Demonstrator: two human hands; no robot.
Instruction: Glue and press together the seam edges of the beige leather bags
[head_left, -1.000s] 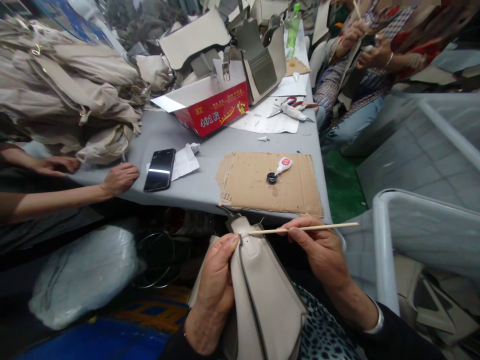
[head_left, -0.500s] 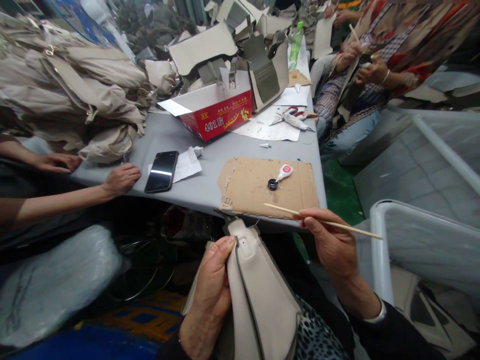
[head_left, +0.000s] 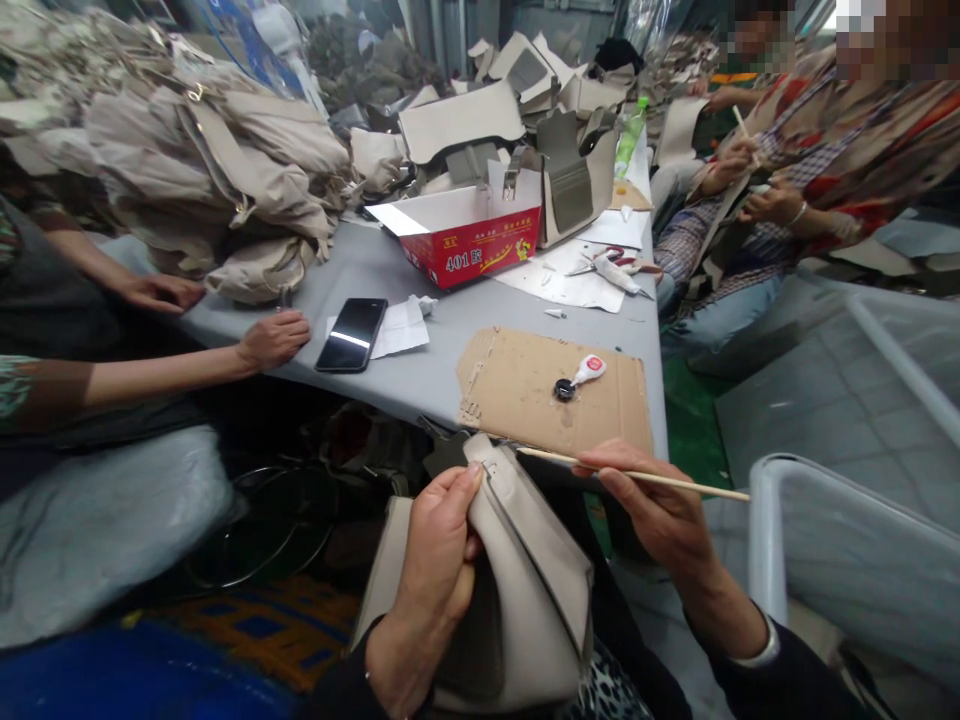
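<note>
Wooden stick (head_left: 705, 488) close to the beige bag's (head_left: 525, 590) narrow top

The grey bench (head_left: 442, 335) stretches in front of me. Just off its near edge is the beige bag, its top pinched between the thumb and fingers of my left hand (head_left: 435, 535). Cardboard (head_left: 525, 400) lies at the bench's near right corner. My right hand (head_left: 664, 510) pinches the wooden stick; whether its tip touches the bag, I can't tell. On the cardboard, a white bottle (head_left: 591, 369) points its nozzle at a black ring (head_left: 564, 390).
</note>
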